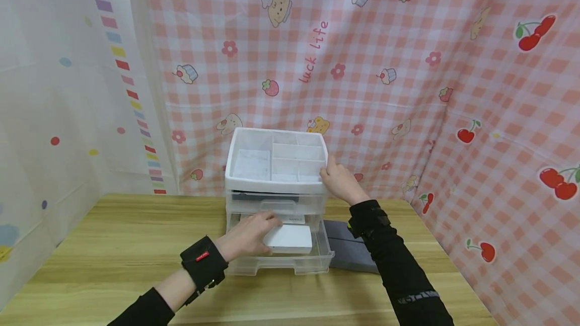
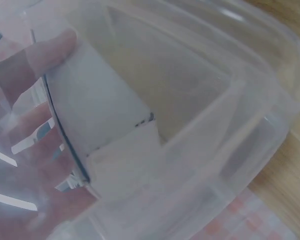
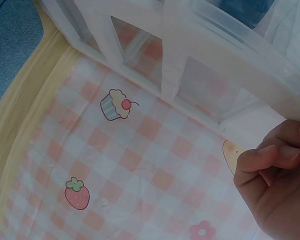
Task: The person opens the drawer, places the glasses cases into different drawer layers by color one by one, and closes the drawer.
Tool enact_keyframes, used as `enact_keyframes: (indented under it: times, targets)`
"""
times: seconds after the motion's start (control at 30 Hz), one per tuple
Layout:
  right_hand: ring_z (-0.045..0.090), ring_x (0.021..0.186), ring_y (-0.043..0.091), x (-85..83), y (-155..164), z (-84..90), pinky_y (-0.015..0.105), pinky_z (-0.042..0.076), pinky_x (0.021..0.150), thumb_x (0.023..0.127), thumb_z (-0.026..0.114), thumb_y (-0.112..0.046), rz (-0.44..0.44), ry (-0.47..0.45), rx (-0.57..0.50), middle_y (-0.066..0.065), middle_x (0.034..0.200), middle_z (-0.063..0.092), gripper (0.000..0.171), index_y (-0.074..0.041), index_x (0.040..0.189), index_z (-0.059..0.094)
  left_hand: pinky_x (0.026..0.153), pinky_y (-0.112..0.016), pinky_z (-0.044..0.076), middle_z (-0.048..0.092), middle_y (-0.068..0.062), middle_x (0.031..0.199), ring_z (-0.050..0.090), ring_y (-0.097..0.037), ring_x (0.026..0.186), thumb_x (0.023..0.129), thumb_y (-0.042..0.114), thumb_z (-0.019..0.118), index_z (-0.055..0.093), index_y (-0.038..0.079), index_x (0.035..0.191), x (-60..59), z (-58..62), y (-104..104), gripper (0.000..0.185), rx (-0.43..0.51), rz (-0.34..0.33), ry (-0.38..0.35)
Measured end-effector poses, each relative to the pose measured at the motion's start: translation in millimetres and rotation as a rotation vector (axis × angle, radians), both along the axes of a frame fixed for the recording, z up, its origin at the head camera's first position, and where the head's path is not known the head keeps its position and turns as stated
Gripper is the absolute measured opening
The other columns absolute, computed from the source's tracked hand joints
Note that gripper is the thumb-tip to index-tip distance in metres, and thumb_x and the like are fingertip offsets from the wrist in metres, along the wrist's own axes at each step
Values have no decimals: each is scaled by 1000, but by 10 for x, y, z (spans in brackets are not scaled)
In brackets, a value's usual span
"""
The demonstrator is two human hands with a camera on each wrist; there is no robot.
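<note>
A white plastic drawer organizer [image 1: 275, 185] stands on the table, its bottom clear drawer [image 1: 317, 263] pulled out. Inside that drawer lies a flat white box [image 1: 290, 239]. My left hand [image 1: 249, 234] grips the left end of this box; in the left wrist view the thumb [image 2: 55, 50] lies on its white face, seen hazily through clear plastic. At the organizer's upper right edge, my right hand [image 1: 341, 181] holds the rim. Its curled fingers [image 3: 277, 155] show beside the white frame in the right wrist view, where the exact contact is partly hidden.
Another white box with printed letters [image 1: 296, 219] lies farther back in the drawer. The organizer's top tray [image 1: 254, 165] has several compartments. A dark grey folded item [image 1: 349, 245] lies on the wooden table [image 1: 149, 245] at the right. Patterned cloth [image 1: 385, 114] hangs behind.
</note>
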State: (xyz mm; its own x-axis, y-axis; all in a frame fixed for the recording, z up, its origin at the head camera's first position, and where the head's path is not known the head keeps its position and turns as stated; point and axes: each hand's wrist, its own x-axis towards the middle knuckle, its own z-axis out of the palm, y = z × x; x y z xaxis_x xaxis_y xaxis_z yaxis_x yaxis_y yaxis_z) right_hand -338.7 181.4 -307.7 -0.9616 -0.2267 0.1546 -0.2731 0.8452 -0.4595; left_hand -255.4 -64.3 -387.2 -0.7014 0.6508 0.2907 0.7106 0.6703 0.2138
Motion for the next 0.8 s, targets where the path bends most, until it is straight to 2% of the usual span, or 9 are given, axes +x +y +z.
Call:
enact_keyframes:
  times: [0.27,0.43,0.57,0.73,0.8]
  targets:
    - [57,82,27,5,2,5,30,44,61,101,30,-27,10,7,5,27,121,54,44,1,135,25,74,-34,52,65,-9,105,64,-22,90,65,23,87,65,5,111,-13,-46,-14,54,-47,29,51]
    - [57,82,28,-14,2,-10,31,44,62,100,30,-27,13,15,3,27,122,54,44,1,134,27,73,-34,53,66,-9,105,65,-22,90,66,24,86,66,6,110,13,-34,-22,52,-41,26,80]
    - [57,83,28,-16,0,-15,30,44,62,101,30,-27,15,16,2,27,122,54,43,0,133,27,77,-34,54,67,-8,107,66,-22,94,73,23,82,66,7,110,68,30,-14,43,36,10,103]
    - [57,84,28,4,8,-5,30,44,63,101,29,-28,21,3,-5,27,124,53,45,0,137,24,78,-28,53,68,-3,101,65,-17,93,85,19,71,67,9,104,234,141,67,22,193,-40,163]
    - [58,85,28,8,11,-5,31,44,63,101,29,-28,19,4,-9,27,125,53,46,0,137,24,76,-24,52,68,-2,96,64,-14,88,87,16,68,67,8,102,311,174,115,17,254,-88,134]
